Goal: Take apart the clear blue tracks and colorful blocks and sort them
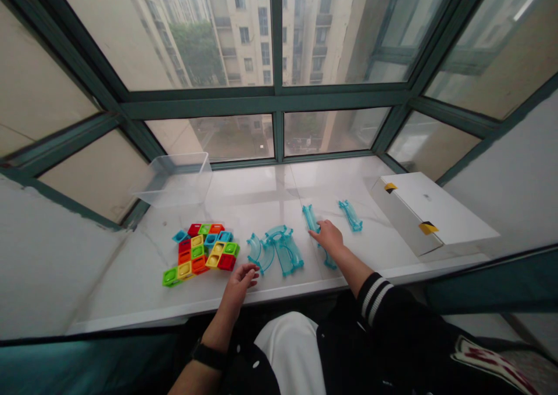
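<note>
On the white sill, my right hand [330, 237] has its thumb and fingers closed at the near end of a translucent blue straight track piece [308, 215]. Another blue piece [330, 261] lies partly hidden under my right wrist. My left hand [242, 279] rests at the sill's front, fingers loosely bent and apart, holding nothing. Just beyond its fingertips are curved blue track pieces [267, 259] and several straight ones [288, 255] laid close together. Left of these sits a cluster of red, yellow, green and blue square blocks [198, 252]. A separate blue track piece [351, 216] lies right of my right hand.
A clear plastic bin [178, 180] stands at the back left of the sill [257, 189]. At the right is a white box [431, 209] with black and yellow tabs. Green-framed windows [261, 103] enclose the sill; its front edge runs close to my body.
</note>
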Available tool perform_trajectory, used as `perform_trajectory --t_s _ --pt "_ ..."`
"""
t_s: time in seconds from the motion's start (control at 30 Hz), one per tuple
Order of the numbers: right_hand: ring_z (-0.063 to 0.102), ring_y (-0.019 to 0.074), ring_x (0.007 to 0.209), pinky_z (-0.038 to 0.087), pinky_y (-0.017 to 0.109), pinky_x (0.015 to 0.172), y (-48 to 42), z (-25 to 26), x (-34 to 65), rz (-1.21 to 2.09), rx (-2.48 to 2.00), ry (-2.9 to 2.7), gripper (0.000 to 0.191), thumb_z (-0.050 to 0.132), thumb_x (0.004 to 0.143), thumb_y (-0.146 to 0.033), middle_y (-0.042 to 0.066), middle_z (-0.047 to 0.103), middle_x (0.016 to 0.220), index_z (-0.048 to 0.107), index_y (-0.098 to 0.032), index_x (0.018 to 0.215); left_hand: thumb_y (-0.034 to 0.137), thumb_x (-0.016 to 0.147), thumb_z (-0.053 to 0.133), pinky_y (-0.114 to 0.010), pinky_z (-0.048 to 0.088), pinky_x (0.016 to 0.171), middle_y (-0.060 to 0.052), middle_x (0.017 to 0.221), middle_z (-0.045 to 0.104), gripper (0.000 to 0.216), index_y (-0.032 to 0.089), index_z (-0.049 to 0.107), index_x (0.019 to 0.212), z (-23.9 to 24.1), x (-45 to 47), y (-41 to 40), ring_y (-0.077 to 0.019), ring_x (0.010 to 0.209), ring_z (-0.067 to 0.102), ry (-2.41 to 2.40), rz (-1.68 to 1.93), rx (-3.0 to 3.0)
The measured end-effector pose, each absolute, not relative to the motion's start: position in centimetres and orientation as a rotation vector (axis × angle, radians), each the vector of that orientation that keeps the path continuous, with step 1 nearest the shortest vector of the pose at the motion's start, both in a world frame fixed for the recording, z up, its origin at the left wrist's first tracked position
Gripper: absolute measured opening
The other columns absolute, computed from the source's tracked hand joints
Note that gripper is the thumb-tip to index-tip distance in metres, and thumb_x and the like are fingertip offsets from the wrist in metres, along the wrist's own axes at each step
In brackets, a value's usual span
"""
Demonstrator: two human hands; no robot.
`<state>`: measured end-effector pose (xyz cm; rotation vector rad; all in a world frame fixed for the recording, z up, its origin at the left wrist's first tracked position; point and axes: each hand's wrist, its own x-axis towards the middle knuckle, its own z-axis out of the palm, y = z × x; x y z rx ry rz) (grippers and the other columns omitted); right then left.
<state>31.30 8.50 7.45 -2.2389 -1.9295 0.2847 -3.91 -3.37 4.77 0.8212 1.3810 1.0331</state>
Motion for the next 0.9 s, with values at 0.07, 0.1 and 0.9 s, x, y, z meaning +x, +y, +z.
perform_trajectory --t_s 0.07,0.1,0.9 --pt "0.069 0.0266 0.109 0.050 0.032 0.086 8.5 7.5 31.3 0.277 -2.241 -1.934 0.050 0.067 0.095 -0.056 0.013 0.070 0.124 0.069 -0.019 0.129 0.064 0.060 0.086 -0.038 0.058 0.077 -0.015 0.111 0.077 0.063 0.018 0.072 0.101 4.6 -4.0 -3.4 -0.0272 0.094 0.074 1.373 1.036 0.821" --pt "0.069 0.0263 0.109 0.050 0.031 0.086 8.5 7.5 31.3 0.276 -2.243 -1.934 0.050 0.067 0.095 -0.056 0.013 0.070 0.124 0.069 -0.019 0.129 0.064 0.061 0.086 -0.038 0.058 0.077 -0.015 0.112 0.077 0.063 0.018 0.072 0.102 4.5 -4.0 -3.4 -0.0270 0.094 0.074 1.369 1.039 0.821" --pt "0.065 0.0312 0.117 0.047 0.038 0.093 8.3 7.1 30.5 0.229 -2.299 -1.927 0.068 0.069 0.092 -0.057 0.016 0.066 0.132 0.051 -0.020 0.146 0.061 0.065 0.085 -0.036 0.059 0.077 -0.014 0.113 0.077 0.061 0.018 0.072 0.105 3.2 -4.4 -3.5 -0.0264 0.096 0.074 1.362 1.029 0.810"
